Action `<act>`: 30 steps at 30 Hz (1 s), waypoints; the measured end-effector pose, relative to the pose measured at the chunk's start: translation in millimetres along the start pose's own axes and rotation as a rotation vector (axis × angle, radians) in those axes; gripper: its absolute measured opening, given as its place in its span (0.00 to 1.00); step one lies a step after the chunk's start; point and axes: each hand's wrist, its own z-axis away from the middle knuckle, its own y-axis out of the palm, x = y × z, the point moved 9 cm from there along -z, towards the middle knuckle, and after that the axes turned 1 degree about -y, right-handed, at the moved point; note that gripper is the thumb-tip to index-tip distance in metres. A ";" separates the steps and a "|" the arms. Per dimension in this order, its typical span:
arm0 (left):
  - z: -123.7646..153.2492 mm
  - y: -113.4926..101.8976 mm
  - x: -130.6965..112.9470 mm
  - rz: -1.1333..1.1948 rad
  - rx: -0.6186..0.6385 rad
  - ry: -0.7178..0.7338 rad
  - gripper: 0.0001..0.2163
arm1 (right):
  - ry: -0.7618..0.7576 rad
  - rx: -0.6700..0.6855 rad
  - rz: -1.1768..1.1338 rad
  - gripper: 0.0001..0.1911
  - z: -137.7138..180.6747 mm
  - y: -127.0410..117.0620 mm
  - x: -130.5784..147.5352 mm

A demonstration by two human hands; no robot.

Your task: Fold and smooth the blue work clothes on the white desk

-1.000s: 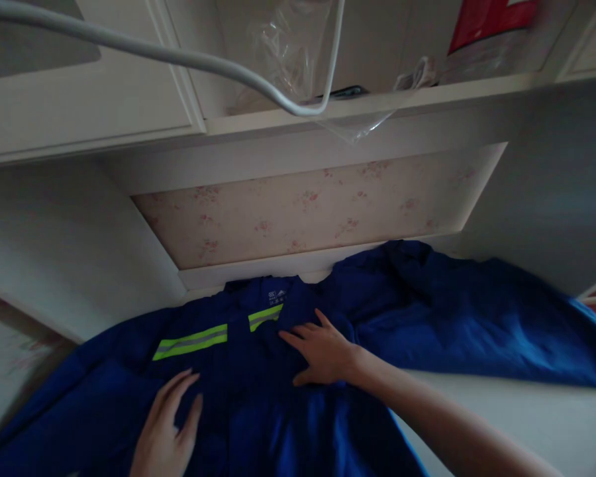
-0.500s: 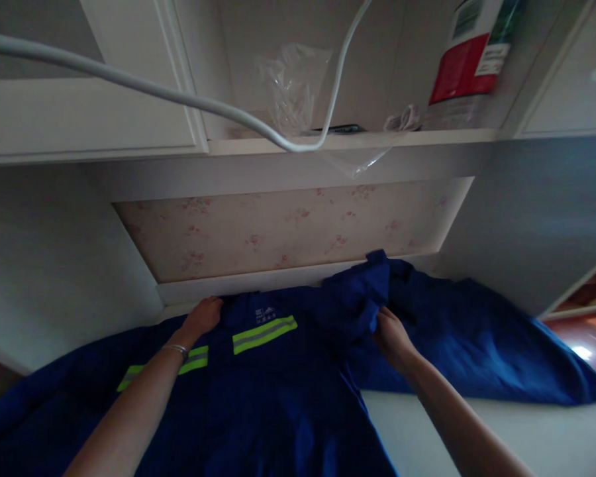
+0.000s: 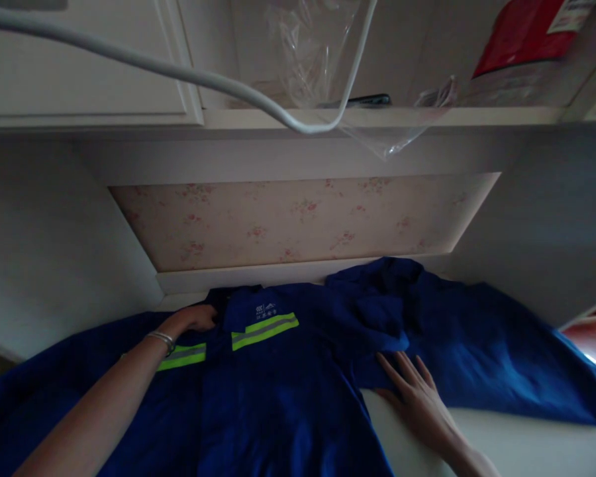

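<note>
A blue work jacket [image 3: 288, 391] with yellow-green reflective stripes [image 3: 264, 330] lies spread on a white surface [image 3: 526, 444], collar toward the wall. My left hand [image 3: 191, 319] rests at the collar, left of the label, fingers curled on the fabric; a bracelet is on that wrist. My right hand [image 3: 417, 391] lies flat with fingers apart at the jacket's right edge, under a folded-over shoulder [image 3: 377, 311]. The right sleeve [image 3: 501, 358] stretches out to the right.
A floral wall panel [image 3: 298, 222] stands behind the jacket. Above it a shelf [image 3: 377, 118] carries a clear plastic bag [image 3: 318, 46], a dark flat object [image 3: 370, 101] and a red-labelled pack [image 3: 521, 30]. A white cable [image 3: 179, 69] hangs across the top.
My right hand let go of the lifted shoulder fabric, which now lies folded down, and the hand moved down to lie flat at the jacket's edge. My left hand stayed at the collar.
</note>
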 end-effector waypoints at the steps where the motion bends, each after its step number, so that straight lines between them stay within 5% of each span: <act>1: -0.7 -3.0 -2.3 -0.012 0.013 -0.004 0.12 | -0.021 -0.018 0.025 0.30 0.7 -0.5 1.2; 3: -2.8 -21.8 -2.3 -0.028 -0.043 -0.024 0.12 | -0.056 -0.075 0.042 0.29 3.1 -7.8 3.6; 7: 2.2 -75.0 9.9 -0.019 -0.357 -0.123 0.15 | 0.033 -0.218 -0.047 0.20 9.3 -30.1 -4.7; 10: 13.5 -79.9 2.0 0.023 -0.500 -0.138 0.19 | 0.105 -0.236 -0.068 0.20 8.1 -33.4 -10.2; 13: 30.8 -54.8 -37.6 0.065 -0.558 -0.043 0.23 | 0.104 -0.140 0.000 0.27 -1.1 -26.8 -6.4; 17: 76.3 -3.7 -130.0 0.125 -0.566 0.206 0.19 | 0.098 0.052 0.048 0.38 -16.6 -21.7 1.3; 23: 141.2 66.6 -272.6 0.247 -0.404 0.558 0.24 | -0.043 0.010 0.015 0.15 -33.2 -46.2 26.5; 26: 134.6 92.1 -302.5 0.256 -0.310 0.554 0.28 | -0.063 -0.118 -0.004 0.15 -28.5 -63.0 26.7; 30: 119.3 108.4 -301.3 0.244 -0.301 0.515 0.32 | 0.017 -0.261 0.018 0.18 0.5 -86.2 -2.3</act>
